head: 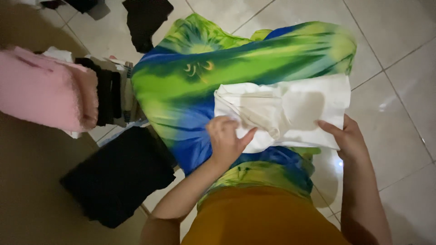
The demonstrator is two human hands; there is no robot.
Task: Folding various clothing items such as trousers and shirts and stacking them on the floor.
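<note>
A white cloth [290, 109], plain and creased, is lying partly folded on top of a larger tie-dye fabric [204, 68] streaked in bright green, yellow and deep blue, which is spreading across the pale tiled floor [399, 36] and over the person's lap. The white cloth is showing soft wrinkles bunched toward its left end and a flatter, smoother panel toward the right, with a faint shadowed patch near its middle. The left hand [225, 138] is resting on the lower left corner of the white cloth, fingers curled and thumb stretched out along the hem, pinching the edge. The right hand [347, 136] is gripping the lower right edge, fingers tucked beneath the cloth and thumb lying over it. To the left, a fluffy pink folded item [45, 90] is sitting beside a stack of dark folded clothes [106, 97], and a black folded garment [118, 177] is lying nearer the person. Another black piece [145, 20] is lying farther off on the tiles.
</note>
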